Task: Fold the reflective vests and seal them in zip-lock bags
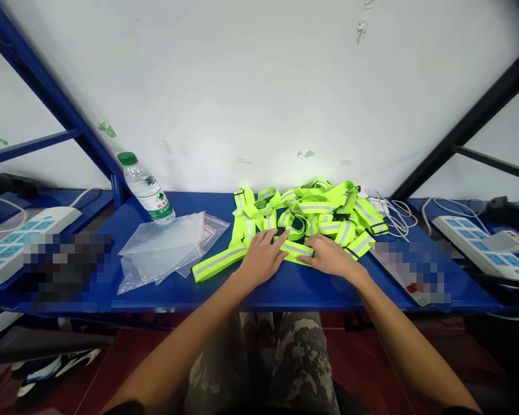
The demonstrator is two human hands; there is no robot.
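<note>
Trousers (pixel 303 357) in camo print are closest, tucked under the front edge of a blue table (pixel 225 298). Just past that edge are both bare hands on one neon yellow strap (pixel 297 248) with a silver stripe, laid across the table in front of the big heap. Right hand (pixel 331 255) seems to have a light pinch grip on it, thumb and fingers by a black slider; left hand (pixel 262 256) has its fingers over the band, next to a black buckle (pixel 281 231), and honestly I can't tell if that grip is clamped or just resting. Looks like early days to me: one strap singled out, while the heap (pixel 315 206) right behind is a loose tangle, nothing in it neatly coiled that I can spot. Clear zip bags (pixel 168 245) lie flat off to the left, no strap inside any of them as far as I can see. Behind those, a green-capped water bottle (pixel 145 187) leans a bit; its green-and-white label has red lettering, too small for me to read, so no brand call. White cable (pixel 400 219) sits beside the heap's right end, then scuffed white wall (pixel 259 75).
</note>
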